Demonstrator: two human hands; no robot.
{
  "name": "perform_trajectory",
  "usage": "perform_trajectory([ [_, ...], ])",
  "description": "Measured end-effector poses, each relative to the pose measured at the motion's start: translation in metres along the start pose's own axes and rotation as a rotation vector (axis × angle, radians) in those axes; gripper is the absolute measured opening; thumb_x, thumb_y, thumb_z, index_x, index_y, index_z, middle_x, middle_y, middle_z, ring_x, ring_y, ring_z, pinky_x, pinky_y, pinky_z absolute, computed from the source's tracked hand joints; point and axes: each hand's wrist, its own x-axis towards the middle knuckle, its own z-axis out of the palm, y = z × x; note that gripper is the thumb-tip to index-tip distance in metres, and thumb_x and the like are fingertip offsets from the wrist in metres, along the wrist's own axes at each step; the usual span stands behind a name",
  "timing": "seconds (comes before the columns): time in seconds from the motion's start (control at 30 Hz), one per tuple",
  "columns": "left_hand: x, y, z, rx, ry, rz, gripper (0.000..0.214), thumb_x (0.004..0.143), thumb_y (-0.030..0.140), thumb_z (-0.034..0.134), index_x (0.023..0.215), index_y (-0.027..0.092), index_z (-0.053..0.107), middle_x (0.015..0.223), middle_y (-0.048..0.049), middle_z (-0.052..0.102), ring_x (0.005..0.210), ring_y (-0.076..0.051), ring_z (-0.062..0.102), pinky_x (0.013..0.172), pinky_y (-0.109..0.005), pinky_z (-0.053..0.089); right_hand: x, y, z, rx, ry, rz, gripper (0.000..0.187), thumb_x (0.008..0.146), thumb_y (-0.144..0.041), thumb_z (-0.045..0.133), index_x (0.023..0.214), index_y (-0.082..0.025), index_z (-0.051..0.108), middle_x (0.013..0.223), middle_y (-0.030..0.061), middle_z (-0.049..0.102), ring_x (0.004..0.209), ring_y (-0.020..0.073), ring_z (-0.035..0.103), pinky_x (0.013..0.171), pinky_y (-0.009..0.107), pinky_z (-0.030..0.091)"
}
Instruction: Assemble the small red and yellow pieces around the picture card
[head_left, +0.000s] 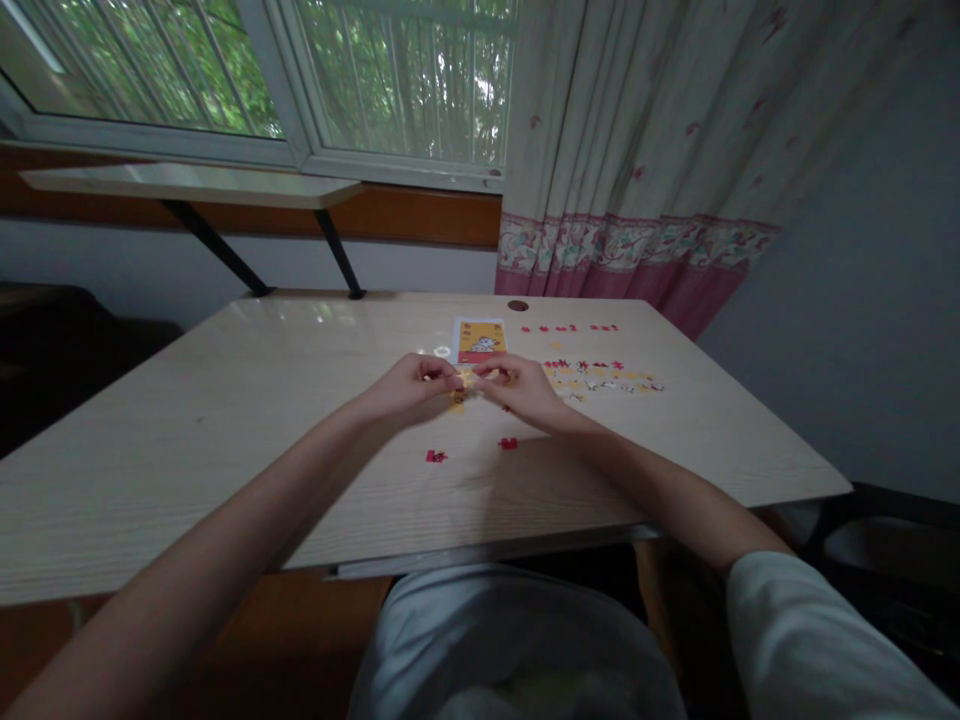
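Over the middle of the table, my left hand [420, 387] and my right hand [517, 388] meet with their fingertips pinched. Between them is a small yellow jigsaw puzzle piece [466, 378], gripped from both sides. Just below the fingers, another yellow piece [457, 403] lies on the table. Closer to me are a red puzzle piece [436, 456] with a dark mark and a second red piece [508, 443]. Behind my hands lies a picture card [481, 338] with a white animal on yellow and red; my fingers cover part of its lower edge.
To the right of my hands, loose yellow and white pieces [600, 385] spread out, with rows of red pieces [570, 328] farther back. The pale wooden table [225, 420] carries a raised shelf [195, 185] at back left. A curtain [600, 200] hangs behind the table.
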Motion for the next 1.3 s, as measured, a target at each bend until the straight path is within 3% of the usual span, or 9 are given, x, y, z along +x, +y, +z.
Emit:
perform_trajectory([
  [0.2,-0.005,-0.012,0.008,-0.169,0.045,-0.016,0.024,0.069,0.038,0.065,0.067,0.014,0.063,0.059,0.0007,0.059,0.053,-0.008,0.046,0.049,-0.019,0.034,-0.005,0.005,0.0,-0.259,0.039,-0.349,0.018,0.082,-0.033,0.066,0.095,-0.022,0.071,0.091,0.0038,0.071,0.089,0.0167,0.061,0.083,0.032,0.044],
  [0.37,-0.006,-0.016,0.011,-0.173,-0.004,-0.005,0.026,0.07,0.04,0.065,0.067,0.014,0.064,0.058,0.0009,0.059,0.054,-0.009,0.047,0.049,-0.019,0.034,-0.008,0.01,0.002,-0.4,0.007,-0.468,0.02,0.085,-0.035,0.062,0.097,-0.021,0.069,0.092,0.004,0.071,0.089,0.0169,0.06,0.081,0.031,0.04],
  [0.53,-0.007,-0.021,0.008,-0.094,-0.036,0.057,0.03,0.075,0.043,0.061,0.074,0.013,0.065,0.064,-0.0007,0.062,0.056,-0.009,0.048,0.052,-0.02,0.036,-0.01,0.006,0.002,-0.495,-0.014,-0.448,0.021,0.087,-0.036,0.058,0.094,-0.019,0.068,0.093,0.0051,0.07,0.09,0.0176,0.06,0.081,0.032,0.038],
  [0.7,-0.007,-0.027,-0.008,0.184,0.021,0.207,0.025,0.079,0.036,0.057,0.083,0.015,0.07,0.077,-0.0048,0.067,0.071,-0.014,0.056,0.068,-0.027,0.045,-0.011,0.009,0.004,-0.505,-0.037,-0.318,0.022,0.085,-0.038,0.06,0.095,-0.019,0.068,0.094,0.0057,0.07,0.093,0.0183,0.059,0.083,0.032,0.037],
  [0.93,-0.012,-0.039,-0.022,0.437,-0.046,0.366,0.024,0.081,0.023,0.051,0.089,0.019,0.073,0.085,-0.0057,0.064,0.081,-0.016,0.057,0.077,-0.029,0.046,-0.011,0.005,0.012,-0.5,-0.247,-0.1,0.02,0.08,-0.035,0.067,0.092,-0.02,0.071,0.088,0.0029,0.071,0.087,0.017,0.06,0.083,0.03,0.038],
  [1.07,-0.013,-0.039,-0.02,0.49,-0.088,0.377,0.025,0.081,0.02,0.051,0.09,0.019,0.074,0.087,-0.0058,0.061,0.083,-0.016,0.056,0.078,-0.028,0.046,-0.011,0.002,0.017,-0.494,-0.325,-0.099,0.017,0.08,-0.033,0.067,0.09,-0.021,0.072,0.087,0.0017,0.071,0.088,0.0165,0.059,0.084,0.03,0.037],
  [1.3,-0.013,-0.041,-0.019,0.546,-0.129,0.375,0.026,0.081,0.016,0.052,0.09,0.021,0.075,0.088,-0.0053,0.06,0.084,-0.016,0.055,0.08,-0.029,0.044,-0.011,0.003,0.02,-0.493,-0.345,-0.123,0.019,0.081,-0.035,0.066,0.092,-0.02,0.071,0.087,0.0024,0.07,0.088,0.0166,0.058,0.084,0.029,0.036],
])
